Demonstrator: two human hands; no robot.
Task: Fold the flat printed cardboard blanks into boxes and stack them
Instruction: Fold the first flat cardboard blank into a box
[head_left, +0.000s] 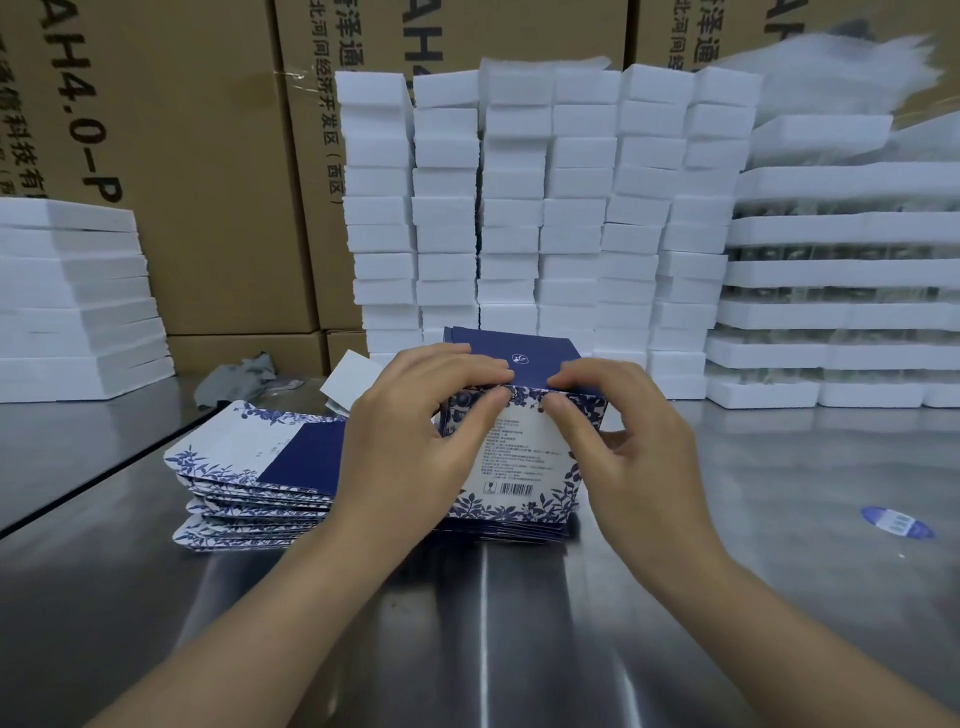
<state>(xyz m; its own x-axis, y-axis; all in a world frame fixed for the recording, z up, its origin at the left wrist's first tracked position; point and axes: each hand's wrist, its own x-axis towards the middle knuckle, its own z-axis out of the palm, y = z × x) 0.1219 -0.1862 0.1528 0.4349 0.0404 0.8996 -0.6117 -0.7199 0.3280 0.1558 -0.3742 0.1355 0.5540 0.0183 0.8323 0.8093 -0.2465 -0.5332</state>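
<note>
We have both hands on one half-folded blue-and-white box (519, 457), which stands on the pile of flat blanks (249, 467) near the middle of the steel desk (779, 571). Our left hand (410, 431) grips its left side, fingers curled over the top fold. Our right hand (639, 441) pinches that fold from the right (both thumbs press the printed front panel). White foam blocks (519, 208) stand stacked along the far edge.

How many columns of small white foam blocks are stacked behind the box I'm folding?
6, in a row behind the box: leftmost column, second column, third column, fourth column, fifth column, rightmost column. Others may be hidden behind.
</note>
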